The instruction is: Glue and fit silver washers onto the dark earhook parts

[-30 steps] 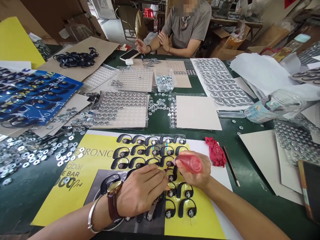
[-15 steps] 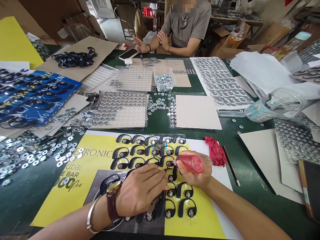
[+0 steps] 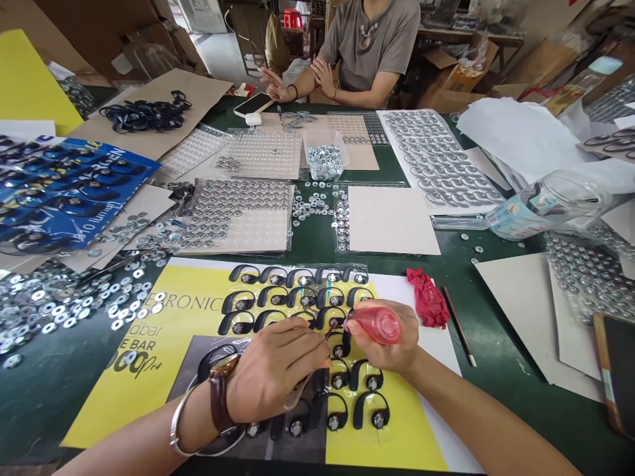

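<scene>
My right hand (image 3: 399, 350) is wrapped round a small translucent red squeeze bottle (image 3: 381, 324), its nozzle aimed left at a black hook-shaped piece. My left hand (image 3: 278, 370), with a watch and a bangle on the wrist, pinches thin tweezers (image 3: 297, 395); their tips meet the work close to the nozzle, partly hidden by the fingers. Rows of black ear-hook pieces (image 3: 368, 410) with round silver discs lie on clear film over a yellow printed sheet (image 3: 124, 383). My left hand and forearm cover several of them.
A crumpled red cloth (image 3: 427, 299) and a thin brown stick (image 3: 459, 327) lie to the right. Loose metal washers (image 3: 119, 304) spread at left. Beyond are disc-filled trays (image 3: 233, 211), a tub of small metal parts (image 3: 325, 158) and a seated person (image 3: 370, 53) with arms on the table.
The bottle has tipped slightly, its base turning more towards me. My left hand has shifted a little and the tweezers' rear end has swung. The other person's raised hand has moved slightly.
</scene>
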`<state>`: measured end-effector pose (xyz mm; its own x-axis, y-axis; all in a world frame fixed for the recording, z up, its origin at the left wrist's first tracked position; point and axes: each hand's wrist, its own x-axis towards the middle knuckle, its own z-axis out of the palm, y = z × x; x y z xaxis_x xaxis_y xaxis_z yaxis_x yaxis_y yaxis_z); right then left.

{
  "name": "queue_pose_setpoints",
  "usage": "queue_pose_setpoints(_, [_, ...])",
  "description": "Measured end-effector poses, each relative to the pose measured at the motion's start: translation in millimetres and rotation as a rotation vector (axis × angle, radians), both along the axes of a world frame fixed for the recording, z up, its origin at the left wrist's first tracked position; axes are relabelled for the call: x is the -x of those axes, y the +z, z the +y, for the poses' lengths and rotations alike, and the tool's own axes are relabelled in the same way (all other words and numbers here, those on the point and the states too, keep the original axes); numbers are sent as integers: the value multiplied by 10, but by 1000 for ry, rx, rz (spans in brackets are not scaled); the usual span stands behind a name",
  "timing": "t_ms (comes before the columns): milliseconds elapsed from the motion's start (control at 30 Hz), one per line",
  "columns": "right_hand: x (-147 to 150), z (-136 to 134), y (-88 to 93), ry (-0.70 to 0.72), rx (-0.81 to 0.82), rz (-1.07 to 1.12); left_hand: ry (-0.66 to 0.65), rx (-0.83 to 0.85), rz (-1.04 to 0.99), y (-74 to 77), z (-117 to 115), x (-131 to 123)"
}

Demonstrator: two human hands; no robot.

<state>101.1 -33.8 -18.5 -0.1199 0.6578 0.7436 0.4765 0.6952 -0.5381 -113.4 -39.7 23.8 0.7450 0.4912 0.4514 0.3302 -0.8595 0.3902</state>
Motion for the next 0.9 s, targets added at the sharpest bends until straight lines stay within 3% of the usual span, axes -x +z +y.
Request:
queue_pose_setpoints(567, [1,22,21,22,40,13,68,208,-133,-22,158,27])
queue_pose_setpoints(900, [10,26,19,31,63,28,79,240,-154,-64,177,51])
